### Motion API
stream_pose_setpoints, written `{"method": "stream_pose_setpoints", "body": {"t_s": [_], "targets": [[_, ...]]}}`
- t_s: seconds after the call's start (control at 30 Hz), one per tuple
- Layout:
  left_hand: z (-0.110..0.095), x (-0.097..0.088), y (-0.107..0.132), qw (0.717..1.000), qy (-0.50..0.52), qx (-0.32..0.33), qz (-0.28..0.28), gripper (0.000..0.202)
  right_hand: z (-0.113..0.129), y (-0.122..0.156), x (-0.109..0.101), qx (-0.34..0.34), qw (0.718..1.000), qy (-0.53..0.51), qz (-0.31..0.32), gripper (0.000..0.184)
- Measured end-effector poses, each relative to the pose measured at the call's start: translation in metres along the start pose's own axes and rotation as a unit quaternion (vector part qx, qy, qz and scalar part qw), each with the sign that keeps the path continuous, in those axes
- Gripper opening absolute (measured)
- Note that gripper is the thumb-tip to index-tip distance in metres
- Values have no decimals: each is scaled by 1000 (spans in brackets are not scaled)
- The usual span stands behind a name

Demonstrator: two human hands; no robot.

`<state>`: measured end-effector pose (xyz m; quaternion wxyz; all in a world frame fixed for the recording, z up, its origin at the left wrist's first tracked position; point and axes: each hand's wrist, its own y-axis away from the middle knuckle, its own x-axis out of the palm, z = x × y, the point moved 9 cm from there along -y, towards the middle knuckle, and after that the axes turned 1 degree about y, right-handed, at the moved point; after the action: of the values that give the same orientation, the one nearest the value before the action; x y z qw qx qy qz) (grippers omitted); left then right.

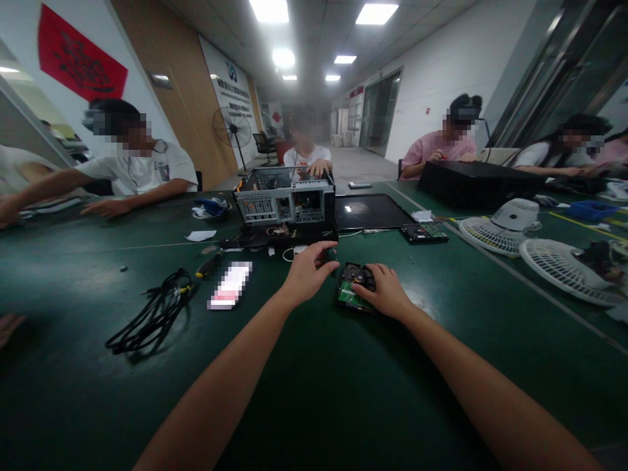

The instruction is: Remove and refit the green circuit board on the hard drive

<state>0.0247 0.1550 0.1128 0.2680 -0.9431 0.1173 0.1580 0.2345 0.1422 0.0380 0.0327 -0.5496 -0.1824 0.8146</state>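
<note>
A hard drive point(349, 289) lies on the green table in front of me, its green circuit board facing up. My right hand point(385, 288) grips it from the right, thumb on the board and fingers over the far edge. Just left of the drive, my left hand point(311, 271) is raised a little, thumb and fingers closed around a small dark knob-like thing point(330, 255). Most of that thing is hidden, so its kind is unclear. Beyond my hands stands an opened computer case point(284, 204), with another person's hand on its top.
A second hard drive point(424, 233) lies beside a flat black panel point(373, 212). To the left are a coiled black cable point(152, 320), a phone point(229, 286) and a screwdriver point(209, 265). White fan parts point(564, 268) sit at right, near a black case point(475, 183). People sit around the table.
</note>
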Motion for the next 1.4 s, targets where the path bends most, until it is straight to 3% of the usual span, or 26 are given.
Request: {"method": "stream_pose_setpoints", "body": {"t_s": [0.57, 1.4], "targets": [[-4, -3, 0, 998, -26, 44, -25, 43, -3, -1, 3, -14, 1000, 9, -13, 66], [-8, 0, 1, 997, -37, 57, -24, 44, -2, -1, 2, -1, 1000, 2, -3, 68]]}}
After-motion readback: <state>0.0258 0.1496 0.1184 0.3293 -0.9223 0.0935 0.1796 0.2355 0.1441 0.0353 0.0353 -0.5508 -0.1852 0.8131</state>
